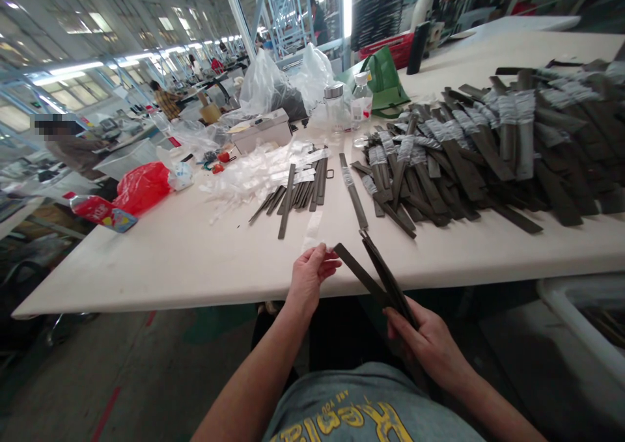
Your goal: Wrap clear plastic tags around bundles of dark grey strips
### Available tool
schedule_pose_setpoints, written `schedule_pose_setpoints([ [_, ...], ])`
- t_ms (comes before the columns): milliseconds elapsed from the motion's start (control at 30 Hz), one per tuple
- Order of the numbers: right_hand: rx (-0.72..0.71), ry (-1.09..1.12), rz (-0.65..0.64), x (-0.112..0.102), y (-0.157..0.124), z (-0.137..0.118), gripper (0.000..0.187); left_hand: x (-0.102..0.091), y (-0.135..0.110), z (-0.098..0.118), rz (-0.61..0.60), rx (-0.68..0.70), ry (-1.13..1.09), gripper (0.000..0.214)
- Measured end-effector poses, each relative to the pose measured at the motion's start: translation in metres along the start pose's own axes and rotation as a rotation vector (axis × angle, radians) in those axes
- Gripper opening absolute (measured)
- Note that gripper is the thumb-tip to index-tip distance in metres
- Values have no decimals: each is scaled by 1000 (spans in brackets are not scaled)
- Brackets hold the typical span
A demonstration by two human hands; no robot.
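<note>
My right hand (424, 341) is closed around the lower end of a small bunch of dark flat strips (383, 276) that fan upward toward the table edge. My left hand (310, 276) pinches the top end of one strip that splays left from the bunch, together with a clear plastic sleeve (312, 228) lying on the white table (185, 253). Both hands are just in front of the table's near edge, above my lap.
A big heap of wrapped dark strip bundles (493, 149) fills the table's right side. Loose strips (297, 194) and clear sleeves (254, 172) lie mid-table. Behind stand bottles (361, 100), a white box (261, 129), plastic bags (273, 81), a red bag (141, 185). Other people work far left.
</note>
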State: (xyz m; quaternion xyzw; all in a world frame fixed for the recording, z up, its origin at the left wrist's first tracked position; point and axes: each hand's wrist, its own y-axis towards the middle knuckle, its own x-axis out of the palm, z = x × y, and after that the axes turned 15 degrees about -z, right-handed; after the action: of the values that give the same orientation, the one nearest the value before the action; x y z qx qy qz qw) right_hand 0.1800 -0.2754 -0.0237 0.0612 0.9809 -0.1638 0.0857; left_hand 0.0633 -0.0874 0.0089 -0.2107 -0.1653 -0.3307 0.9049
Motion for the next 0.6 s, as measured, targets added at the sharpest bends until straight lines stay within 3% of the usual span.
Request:
schedule_pose_setpoints([
  [300, -55, -238, 74, -6, -2, -1, 30, 0, 1, 7, 16, -1, 28, 40],
  [600, -52, -396, 141, -8, 1, 3, 31, 5, -4, 3, -22, 55, 234, 36],
])
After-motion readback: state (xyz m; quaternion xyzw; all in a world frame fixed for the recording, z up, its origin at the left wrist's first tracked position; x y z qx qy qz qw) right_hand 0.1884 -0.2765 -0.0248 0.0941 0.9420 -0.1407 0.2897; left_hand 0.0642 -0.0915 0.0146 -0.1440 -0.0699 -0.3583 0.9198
